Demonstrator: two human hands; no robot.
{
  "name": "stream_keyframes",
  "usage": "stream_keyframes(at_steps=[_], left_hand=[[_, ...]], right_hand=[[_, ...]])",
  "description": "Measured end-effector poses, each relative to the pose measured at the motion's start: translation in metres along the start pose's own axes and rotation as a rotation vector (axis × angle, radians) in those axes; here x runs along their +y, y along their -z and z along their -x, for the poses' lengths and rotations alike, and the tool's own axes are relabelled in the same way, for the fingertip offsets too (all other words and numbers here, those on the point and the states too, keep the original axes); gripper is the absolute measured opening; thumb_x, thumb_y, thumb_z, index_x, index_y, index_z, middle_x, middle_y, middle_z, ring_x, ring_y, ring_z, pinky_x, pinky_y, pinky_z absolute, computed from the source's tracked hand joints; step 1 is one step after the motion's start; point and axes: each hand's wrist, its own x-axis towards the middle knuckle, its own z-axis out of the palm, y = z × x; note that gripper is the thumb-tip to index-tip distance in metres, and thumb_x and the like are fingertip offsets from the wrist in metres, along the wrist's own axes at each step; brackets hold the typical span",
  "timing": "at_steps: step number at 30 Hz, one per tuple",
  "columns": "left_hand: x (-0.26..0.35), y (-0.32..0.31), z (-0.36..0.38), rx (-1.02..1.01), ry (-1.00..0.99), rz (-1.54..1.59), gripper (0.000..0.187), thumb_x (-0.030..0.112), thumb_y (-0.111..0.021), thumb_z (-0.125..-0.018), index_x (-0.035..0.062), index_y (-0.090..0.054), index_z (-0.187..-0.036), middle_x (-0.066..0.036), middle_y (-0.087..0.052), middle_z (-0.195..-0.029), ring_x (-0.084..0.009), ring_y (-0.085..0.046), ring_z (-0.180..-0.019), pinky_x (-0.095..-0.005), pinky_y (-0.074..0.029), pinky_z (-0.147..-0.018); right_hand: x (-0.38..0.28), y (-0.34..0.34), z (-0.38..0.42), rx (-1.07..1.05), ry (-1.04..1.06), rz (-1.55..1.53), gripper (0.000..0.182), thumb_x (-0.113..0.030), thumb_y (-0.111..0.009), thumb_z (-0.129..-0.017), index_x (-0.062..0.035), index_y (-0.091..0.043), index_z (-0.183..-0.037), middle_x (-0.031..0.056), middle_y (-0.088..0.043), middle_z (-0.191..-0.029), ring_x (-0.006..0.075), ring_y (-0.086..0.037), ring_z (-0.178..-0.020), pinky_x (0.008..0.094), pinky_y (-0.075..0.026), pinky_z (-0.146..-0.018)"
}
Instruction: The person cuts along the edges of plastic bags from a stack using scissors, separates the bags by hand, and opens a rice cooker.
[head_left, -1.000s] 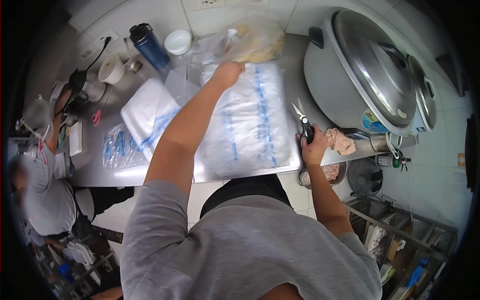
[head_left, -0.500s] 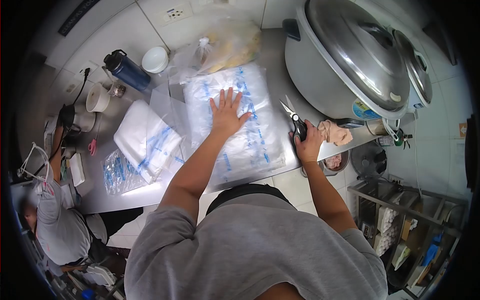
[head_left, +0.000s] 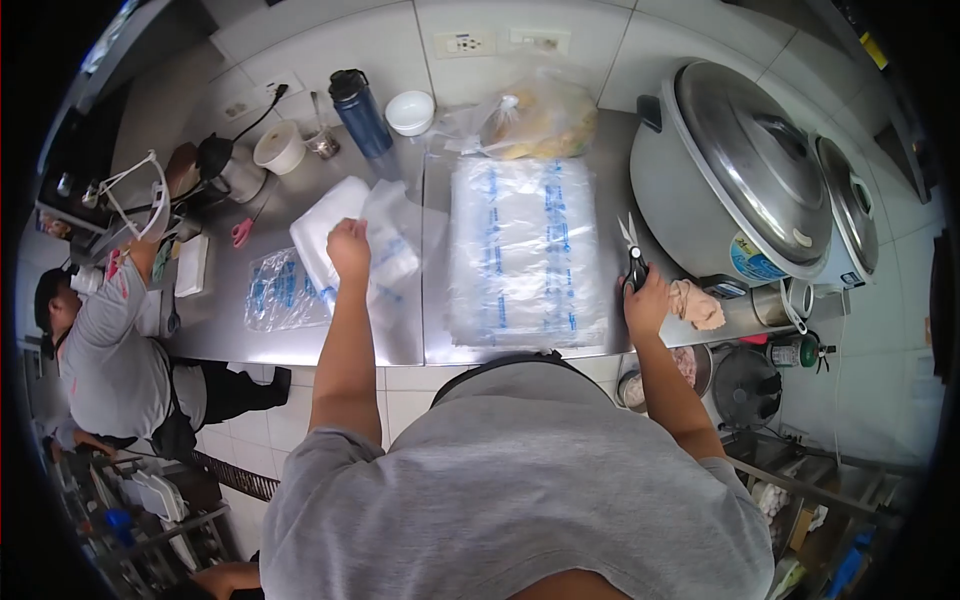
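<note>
My right hand (head_left: 647,305) is wrapped round the black handles of a pair of scissors (head_left: 634,255) at the right of the steel counter. Their blades point away from me, slightly apart. To the left, my left hand (head_left: 348,250) is closed, its fingertips pinched at the edge of a clear plastic bag (head_left: 395,235) beside a folded white stack of bags (head_left: 316,235). Between my hands lies a flat pile of clear plastic bags (head_left: 524,255) with blue print. A crumpled clear packet (head_left: 285,290) with blue print sits left of my left forearm.
A large rice cooker (head_left: 690,190) stands at the right, with a beige cloth (head_left: 697,305) near my right hand. Along the wall are a tied bag of food (head_left: 535,120), a white bowl (head_left: 410,113) and a blue bottle (head_left: 361,118). Another person (head_left: 115,335) works at the left.
My left hand has lifted off the flat pile and moved left to the other bags, its spread fingers now closed. The right hand still holds the scissors. The view has shifted.
</note>
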Motion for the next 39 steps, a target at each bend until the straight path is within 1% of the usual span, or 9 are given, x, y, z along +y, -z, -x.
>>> stream_keyframes(at_steps=[5,8,14,20,23,27,30,36,39], left_hand=[[0.050,0.082,0.016,-0.009,0.067,0.783,0.026,0.025,-0.051,-0.101,0.0029,-0.064,-0.100,-0.004,-0.068,-0.096,-0.0133,-0.063,-0.091,-0.0314,-0.047,-0.080],[0.107,0.125,0.062,-0.177,0.088,1.383,0.030,0.026,-0.048,-0.101,0.0006,-0.059,-0.112,-0.008,-0.067,-0.105,-0.0163,-0.063,-0.096,-0.0308,-0.048,-0.087],[0.148,0.129,0.118,-0.365,0.247,1.641,0.037,0.027,-0.048,-0.101,-0.0004,-0.052,-0.126,-0.012,-0.063,-0.118,-0.0237,-0.062,-0.105,-0.0360,-0.047,-0.097],[0.172,0.086,0.174,-0.589,0.472,1.697,0.046,0.035,-0.054,-0.097,0.0014,-0.053,-0.128,-0.012,-0.062,-0.120,-0.0250,-0.061,-0.108,-0.0388,-0.048,-0.096],[0.188,0.066,0.200,-0.706,0.503,1.788,0.043,0.033,-0.055,-0.097,0.0005,-0.055,-0.125,-0.015,-0.063,-0.117,-0.0276,-0.062,-0.104,-0.0399,-0.050,-0.093],[0.215,0.047,0.229,-0.607,0.690,1.844,0.038,0.026,-0.053,-0.098,-0.0022,-0.055,-0.123,-0.018,-0.063,-0.114,-0.0313,-0.063,-0.103,-0.0437,-0.051,-0.092],[0.231,0.045,0.251,-0.578,0.858,1.833,0.036,0.023,-0.049,-0.099,-0.0039,-0.053,-0.123,-0.019,-0.063,-0.114,-0.0314,-0.063,-0.102,-0.0449,-0.052,-0.093],[0.247,0.010,0.297,-0.616,0.881,2.014,0.031,0.025,-0.050,-0.099,-0.0020,-0.058,-0.111,-0.018,-0.066,-0.108,-0.0317,-0.066,-0.097,-0.0445,-0.052,-0.096],[0.273,0.010,0.313,-0.559,0.902,1.882,0.034,0.029,-0.050,-0.099,-0.0035,-0.057,-0.109,-0.019,-0.066,-0.107,-0.0307,-0.066,-0.098,-0.0464,-0.051,-0.098]], right_hand=[[-0.042,0.017,-0.047,-0.392,-0.239,0.143,0.054,-0.040,-0.073,-0.079,-0.0005,-0.059,-0.114,0.0176,-0.067,-0.105,0.0344,-0.064,-0.102,0.0418,-0.052,-0.085],[-0.070,0.050,-0.067,-0.846,-0.186,0.129,0.058,-0.042,-0.075,-0.078,0.0014,-0.059,-0.113,0.0190,-0.067,-0.111,0.0326,-0.065,-0.103,0.0402,-0.052,-0.085],[-0.037,-0.009,-0.054,-0.330,0.018,0.125,0.044,-0.039,-0.079,-0.074,0.0018,-0.068,-0.088,0.0195,-0.071,-0.087,0.0335,-0.070,-0.083,0.0371,-0.056,-0.076],[-0.028,0.009,-0.111,-1.141,-0.206,-0.105,0.045,-0.038,-0.081,-0.073,0.0043,-0.064,-0.078,0.0194,-0.066,-0.070,0.0337,-0.067,-0.058,0.0428,-0.057,-0.052],[-0.020,0.010,-0.115,-0.998,-0.271,-0.314,0.038,-0.028,-0.076,-0.081,0.0044,-0.062,-0.096,0.0153,-0.061,-0.066,0.0288,-0.061,-0.048,0.0423,-0.050,-0.040],[0.031,0.015,-0.093,-0.428,0.392,-0.354,0.044,-0.020,-0.067,-0.084,0.0037,-0.057,-0.119,0.0259,-0.066,-0.100,0.0395,-0.066,-0.088,0.0423,-0.054,-0.079],[0.067,0.054,-0.048,-0.294,0.427,0.023,0.046,-0.019,-0.062,-0.086,0.0030,-0.052,-0.126,0.0256,-0.057,-0.123,0.0422,-0.053,-0.113,0.0465,-0.043,-0.096],[0.178,0.019,-0.027,-0.044,0.678,-0.012,0.041,-0.022,-0.062,-0.087,0.0019,-0.058,-0.120,0.0194,-0.061,-0.121,0.0374,-0.058,-0.108,0.0434,-0.046,-0.092],[0.169,0.013,-0.040,-0.263,0.526,0.030,0.039,-0.029,-0.064,-0.087,0.0025,-0.064,-0.110,0.0201,-0.064,-0.112,0.0350,-0.063,-0.093,0.0420,-0.050,-0.085]])
